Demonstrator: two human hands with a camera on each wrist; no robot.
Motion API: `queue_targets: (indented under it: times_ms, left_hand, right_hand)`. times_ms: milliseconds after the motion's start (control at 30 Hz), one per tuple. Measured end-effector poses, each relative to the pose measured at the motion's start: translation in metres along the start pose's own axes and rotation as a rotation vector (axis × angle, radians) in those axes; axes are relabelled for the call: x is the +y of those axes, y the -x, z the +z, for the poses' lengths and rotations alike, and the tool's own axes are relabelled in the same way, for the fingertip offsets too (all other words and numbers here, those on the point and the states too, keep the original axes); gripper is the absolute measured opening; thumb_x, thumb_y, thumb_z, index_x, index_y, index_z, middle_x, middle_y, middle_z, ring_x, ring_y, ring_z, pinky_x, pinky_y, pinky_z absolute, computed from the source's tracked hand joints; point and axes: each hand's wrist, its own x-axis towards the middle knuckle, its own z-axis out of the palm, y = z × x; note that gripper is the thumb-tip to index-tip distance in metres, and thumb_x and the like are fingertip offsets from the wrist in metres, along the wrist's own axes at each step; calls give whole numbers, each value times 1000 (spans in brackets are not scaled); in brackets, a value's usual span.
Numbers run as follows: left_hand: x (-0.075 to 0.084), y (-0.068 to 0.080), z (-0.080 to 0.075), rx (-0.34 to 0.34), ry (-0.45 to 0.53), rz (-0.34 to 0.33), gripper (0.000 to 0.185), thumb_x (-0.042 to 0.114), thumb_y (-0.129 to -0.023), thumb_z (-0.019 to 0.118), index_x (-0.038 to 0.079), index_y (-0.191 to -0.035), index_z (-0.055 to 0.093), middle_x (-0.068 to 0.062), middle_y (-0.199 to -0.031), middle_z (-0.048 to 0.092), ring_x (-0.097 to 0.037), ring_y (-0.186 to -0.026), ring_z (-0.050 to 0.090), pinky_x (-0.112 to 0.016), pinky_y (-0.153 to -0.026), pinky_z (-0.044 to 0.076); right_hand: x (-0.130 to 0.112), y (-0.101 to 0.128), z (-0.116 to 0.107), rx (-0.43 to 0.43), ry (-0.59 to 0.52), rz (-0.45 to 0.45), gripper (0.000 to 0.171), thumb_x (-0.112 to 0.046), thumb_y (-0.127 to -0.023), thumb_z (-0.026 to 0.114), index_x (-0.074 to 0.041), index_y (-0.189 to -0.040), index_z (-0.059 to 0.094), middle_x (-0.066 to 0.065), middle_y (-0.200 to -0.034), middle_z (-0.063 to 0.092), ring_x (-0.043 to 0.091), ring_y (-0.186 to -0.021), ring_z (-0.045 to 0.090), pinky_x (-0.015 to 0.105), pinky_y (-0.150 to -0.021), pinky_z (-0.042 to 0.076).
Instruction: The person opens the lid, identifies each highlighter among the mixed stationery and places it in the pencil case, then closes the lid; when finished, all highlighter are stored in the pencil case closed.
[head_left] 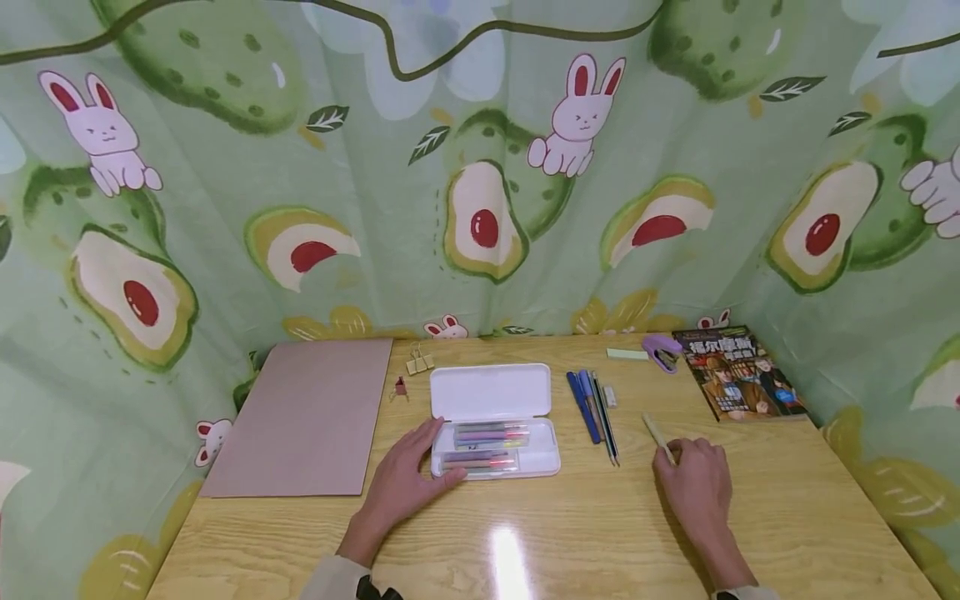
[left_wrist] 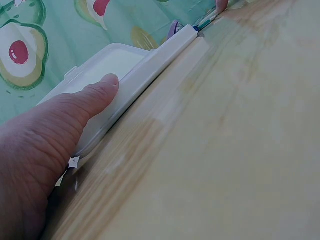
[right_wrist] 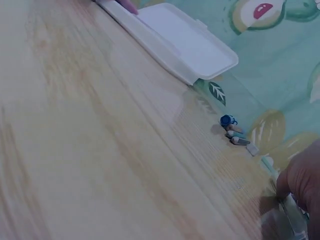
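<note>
Left hand (head_left: 405,483) laid flat against open white pencil case (head_left: 495,421) | right hand (head_left: 693,483) pinched on ruler (head_left: 658,437), right of case | step judged: filling case | ruler to be carried into tray next

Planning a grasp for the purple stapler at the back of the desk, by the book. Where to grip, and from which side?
Probably best to pinch the purple stapler across its body from above. It lies low on the table, with the book close on its right and a pale green strip on its left, so the sides are crowded. Both the left hand and right hand are well short of it.
</note>
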Motion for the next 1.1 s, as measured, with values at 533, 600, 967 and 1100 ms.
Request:
queue_targets:
  times_ms: [533,600,967,1100]
  left_hand:
    - [1,3,0,14,-11,15,96,79,-84,67,32,-163,38,2,-165,41,-33,-149,42,-62,-115,38]
    - [1,1,0,14,-10,15,96,79,-84,66,33,-163,38,3,-165,40,-33,-149,42,-62,-115,38]
    - [1,0,-3,-5,-8,2,98,80,-84,66,33,-164,36,5,-166,38,-31,-151,40,-61,-117,37]
    - [1,0,-2,-5,-3,1,97,79,-84,67,33,-164,36,5,-166,38,-31,-151,40,-61,-117,37]
  right_hand:
    - [-42,2,8,154,-173,-428,11,2,-82,85,2,-88,76,0,-69,49,21,-70,38,37,-68,32]
    - [-52,2,11,138,-175,-484,12,0,-82,86,1,-89,76,-1,-71,50,19,-72,37,35,-68,31]
    - [-108,18,40,-15,-161,-743,11,-10,-86,85,-9,-92,76,-4,-81,52,16,-79,39,31,-71,36]
    - [-124,22,50,-38,-157,-794,10,-12,-87,85,-11,-92,76,-6,-79,50,14,-76,37,29,-69,35]
